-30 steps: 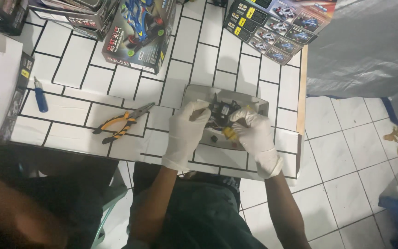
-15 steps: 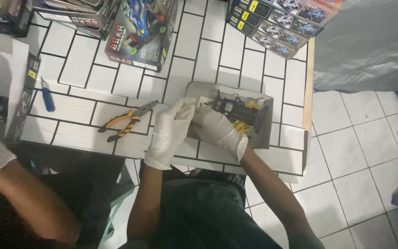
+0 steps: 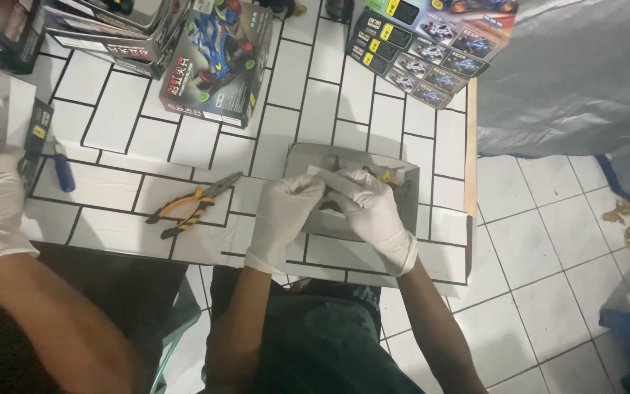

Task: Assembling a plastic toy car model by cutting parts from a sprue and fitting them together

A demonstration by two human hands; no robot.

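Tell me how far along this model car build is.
Done: a grey tray sits on the table with parts in it. In hand: left hand and right hand meet over a small part, mostly hidden. Left: orange pliers lie unused; no finished car shows.

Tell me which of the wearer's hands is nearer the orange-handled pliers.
Left. The left hand sits just right of the orange-handled pliers, over the near edge of the grey tray. The right hand is farther right, beyond the left hand, over the tray's middle.

Both gloved hands, left (image 3: 282, 219) and right (image 3: 370, 211), fingertips together, fingers curled.
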